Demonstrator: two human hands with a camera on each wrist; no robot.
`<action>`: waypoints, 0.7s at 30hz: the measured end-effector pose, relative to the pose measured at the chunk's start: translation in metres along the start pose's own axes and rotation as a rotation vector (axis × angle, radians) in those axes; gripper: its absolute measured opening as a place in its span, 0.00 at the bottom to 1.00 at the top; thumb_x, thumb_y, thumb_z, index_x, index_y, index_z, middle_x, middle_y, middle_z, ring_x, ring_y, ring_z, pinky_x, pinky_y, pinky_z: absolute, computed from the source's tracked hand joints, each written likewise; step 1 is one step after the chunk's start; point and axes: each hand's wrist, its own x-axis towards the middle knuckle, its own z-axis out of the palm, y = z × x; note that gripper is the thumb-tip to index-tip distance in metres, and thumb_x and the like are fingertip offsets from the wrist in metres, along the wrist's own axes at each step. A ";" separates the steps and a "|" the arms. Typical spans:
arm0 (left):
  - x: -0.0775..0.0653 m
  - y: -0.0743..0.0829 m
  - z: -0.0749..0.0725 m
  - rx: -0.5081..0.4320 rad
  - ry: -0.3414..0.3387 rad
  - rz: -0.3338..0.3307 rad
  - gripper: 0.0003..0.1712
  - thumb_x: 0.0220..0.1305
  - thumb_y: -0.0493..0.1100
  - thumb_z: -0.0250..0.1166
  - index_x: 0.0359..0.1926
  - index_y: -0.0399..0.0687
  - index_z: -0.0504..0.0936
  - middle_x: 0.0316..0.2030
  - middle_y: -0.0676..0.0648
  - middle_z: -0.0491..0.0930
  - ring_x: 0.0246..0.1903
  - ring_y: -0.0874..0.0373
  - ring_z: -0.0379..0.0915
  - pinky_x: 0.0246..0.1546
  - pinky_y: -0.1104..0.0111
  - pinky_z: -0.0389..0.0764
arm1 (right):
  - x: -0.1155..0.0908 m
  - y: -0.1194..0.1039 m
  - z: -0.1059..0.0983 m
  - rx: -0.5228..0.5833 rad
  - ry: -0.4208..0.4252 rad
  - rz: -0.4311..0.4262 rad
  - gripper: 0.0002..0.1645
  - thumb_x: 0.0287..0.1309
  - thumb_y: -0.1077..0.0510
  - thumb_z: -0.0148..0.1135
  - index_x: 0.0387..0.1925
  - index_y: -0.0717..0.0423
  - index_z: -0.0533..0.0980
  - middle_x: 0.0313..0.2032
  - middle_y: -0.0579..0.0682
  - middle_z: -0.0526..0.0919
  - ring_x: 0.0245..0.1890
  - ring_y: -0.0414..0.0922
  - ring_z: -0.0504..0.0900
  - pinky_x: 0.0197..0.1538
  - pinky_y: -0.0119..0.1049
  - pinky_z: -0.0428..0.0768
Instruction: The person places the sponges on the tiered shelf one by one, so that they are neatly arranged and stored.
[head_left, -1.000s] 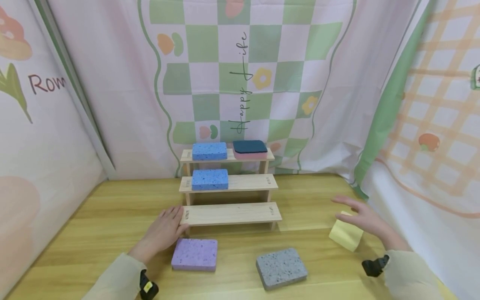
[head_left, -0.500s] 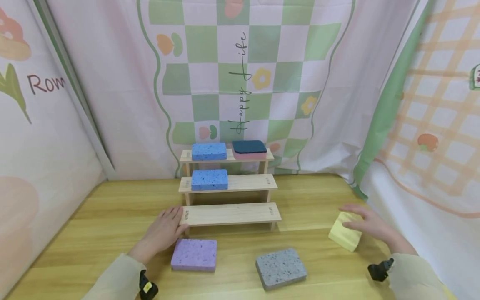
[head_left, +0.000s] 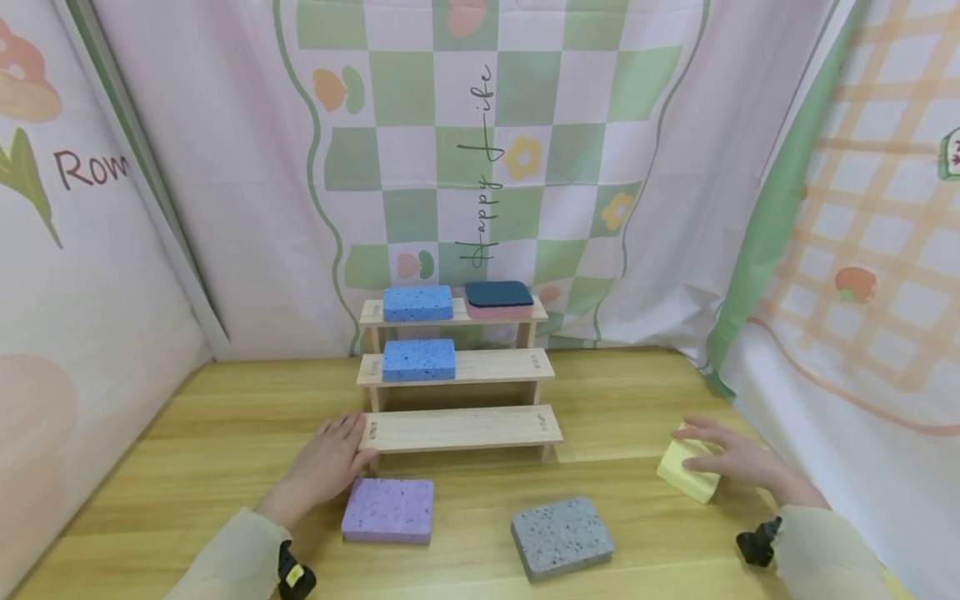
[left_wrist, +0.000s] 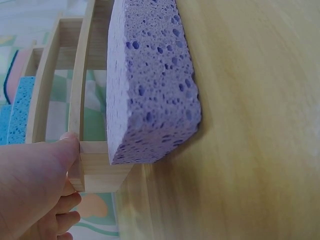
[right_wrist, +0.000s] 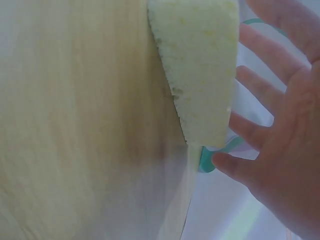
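At the left end of the lowest step of a three-step wooden stand (head_left: 465,428), my left hand (head_left: 318,458) grips the board, its thumb at the front edge in the left wrist view. A purple sponge (head_left: 388,510) lies on the table just in front of that hand. Over on the right, my right hand (head_left: 735,457) hovers at a yellow sponge (head_left: 686,475), thumb and fingers spread over its top and right side. The right wrist view shows the fingers (right_wrist: 260,90) extended beside the sponge; firm contact cannot be made out.
A grey sponge (head_left: 562,535) lies on the table (head_left: 465,567) between the hands. One blue sponge (head_left: 418,360) sits on the middle step. Another blue sponge (head_left: 417,303) and a pink sponge with a dark green top (head_left: 498,298) occupy the top step. Printed curtains (head_left: 660,275) surround the table.
My right hand has moved slightly and come lower over the yellow sponge. The left hand and the stand have stayed put.
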 end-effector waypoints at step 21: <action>0.000 0.000 0.000 -0.001 0.000 0.001 0.34 0.69 0.48 0.50 0.62 0.22 0.58 0.61 0.28 0.59 0.61 0.35 0.54 0.61 0.47 0.53 | 0.003 -0.003 -0.002 -0.027 -0.081 0.038 0.35 0.49 0.56 0.67 0.54 0.73 0.68 0.58 0.80 0.56 0.54 0.78 0.54 0.46 0.74 0.55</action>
